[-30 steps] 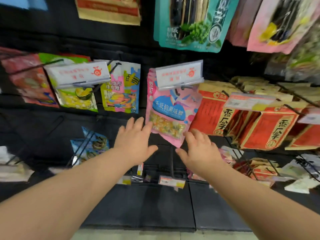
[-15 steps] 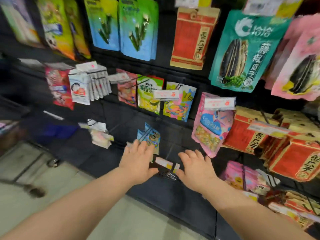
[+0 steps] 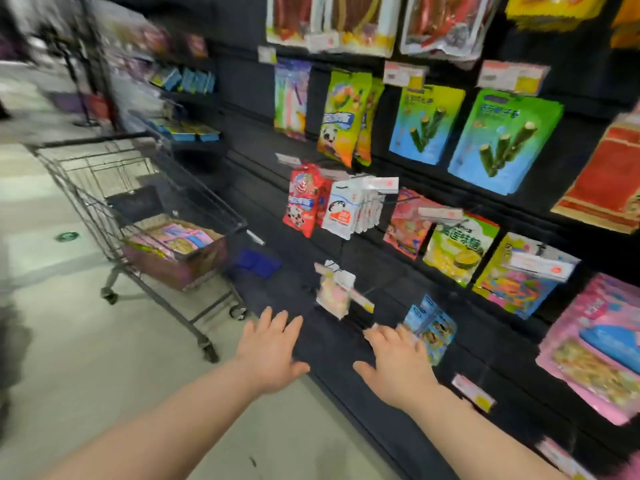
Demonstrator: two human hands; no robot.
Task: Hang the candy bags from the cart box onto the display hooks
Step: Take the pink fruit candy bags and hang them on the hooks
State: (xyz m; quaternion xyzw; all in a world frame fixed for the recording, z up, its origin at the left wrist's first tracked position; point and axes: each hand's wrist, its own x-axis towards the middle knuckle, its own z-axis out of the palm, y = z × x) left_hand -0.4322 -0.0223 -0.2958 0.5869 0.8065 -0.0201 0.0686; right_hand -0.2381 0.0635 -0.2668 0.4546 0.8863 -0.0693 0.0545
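Observation:
A wire shopping cart [image 3: 104,181] stands on the floor to the left, and in it sits a cardboard box [image 3: 180,261] with several pink candy bags [image 3: 183,237]. On the right a black display wall [image 3: 263,216] carries hooks with hanging snack bags; a matching pink candy bag [image 3: 595,351] hangs at the far right. My left hand [image 3: 273,351] and my right hand [image 3: 398,365] are both stretched out in front of me with fingers spread, holding nothing, low in front of the wall and apart from the cart.
Red and white bags [image 3: 325,206], a small pale bag on a low hook [image 3: 334,296] and a blue bag [image 3: 433,327] hang near my hands. Price tags stick out from hook ends [image 3: 472,393]. Pale floor [image 3: 86,358] lies between me and the cart.
The view has swung left from the pink bag's hook toward the aisle, and the cart with the box has come into sight. Both hands stay open and empty.

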